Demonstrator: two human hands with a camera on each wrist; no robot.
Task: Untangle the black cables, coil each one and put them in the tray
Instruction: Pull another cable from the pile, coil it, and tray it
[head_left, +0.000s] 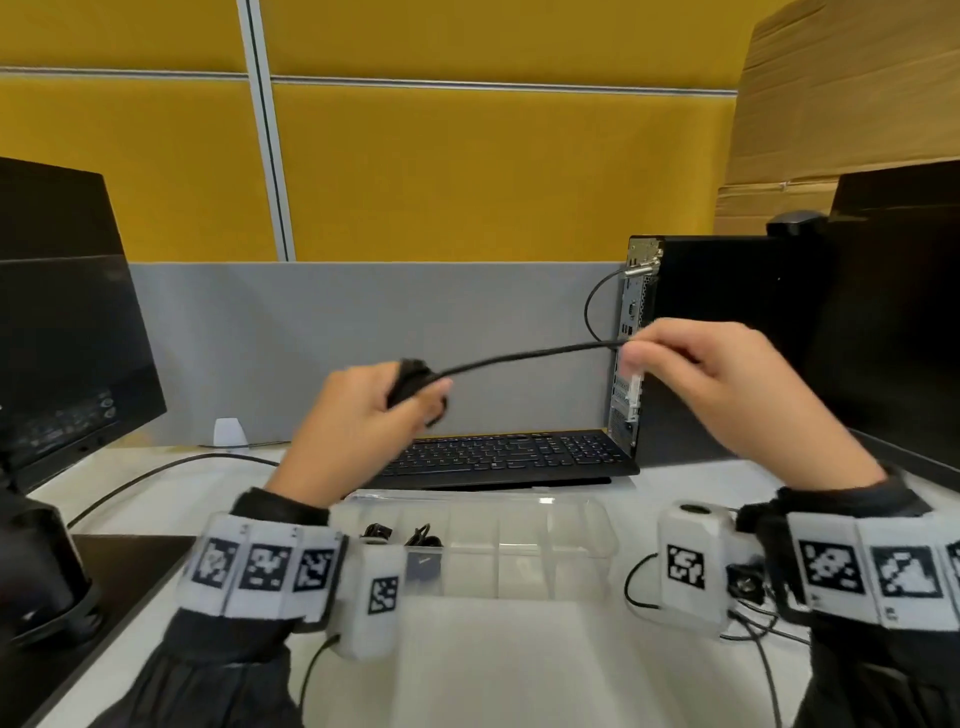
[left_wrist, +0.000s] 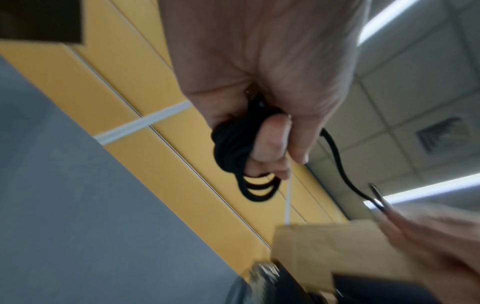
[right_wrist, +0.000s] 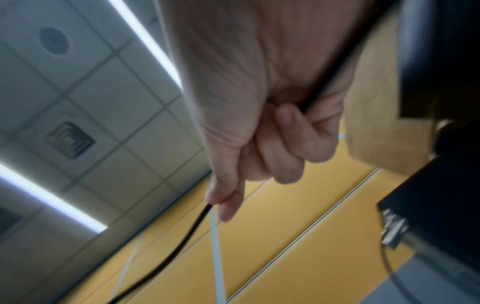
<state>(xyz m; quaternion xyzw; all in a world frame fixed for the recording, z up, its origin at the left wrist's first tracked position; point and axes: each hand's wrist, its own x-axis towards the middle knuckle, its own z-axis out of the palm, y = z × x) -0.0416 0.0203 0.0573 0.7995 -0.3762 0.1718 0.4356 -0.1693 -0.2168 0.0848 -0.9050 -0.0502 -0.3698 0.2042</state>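
Tray (head_left: 597, 530) below, probably holding cables (head_left: 423, 535).

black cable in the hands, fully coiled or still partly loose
Partly loose: loops bunch in the left hand, a straight stretch of the black cable runs to the right hand.

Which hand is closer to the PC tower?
Right. The right hand pinches the black cable just in front of the PC tower; the left hand holds the coil over the keyboard's left end, farther away.
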